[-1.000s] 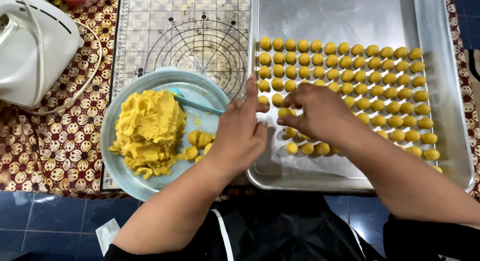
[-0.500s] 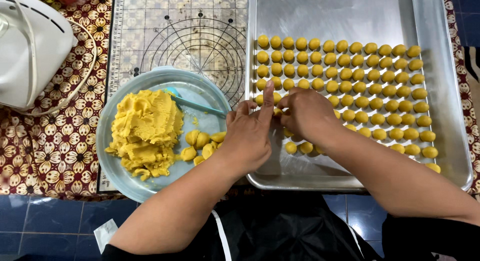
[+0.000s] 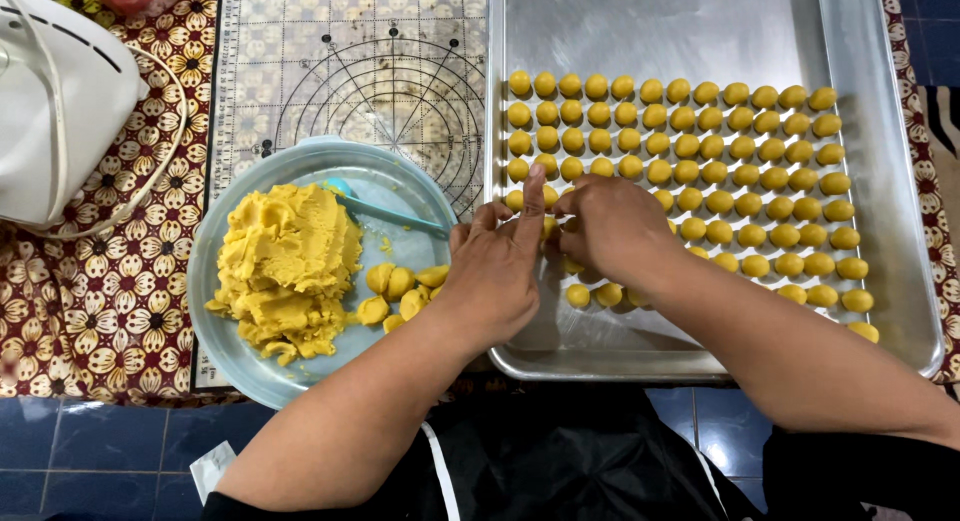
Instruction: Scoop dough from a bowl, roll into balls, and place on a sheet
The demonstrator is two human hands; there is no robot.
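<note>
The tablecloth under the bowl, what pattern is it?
Dark red tablecloth with cream flowers, seen in the head view.

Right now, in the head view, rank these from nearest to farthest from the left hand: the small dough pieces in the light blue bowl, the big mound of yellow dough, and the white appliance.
1. Small dough pieces in the light blue bowl: just left of the left hand.
2. Big mound of yellow dough: farther left in the bowl.
3. White appliance: far upper left, outside the bowl.

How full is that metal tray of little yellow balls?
Partly full. Rows of yellow balls cover the middle and lower part of the metal tray, while its upper part is bare metal. Both hands hide a few spots.
</note>
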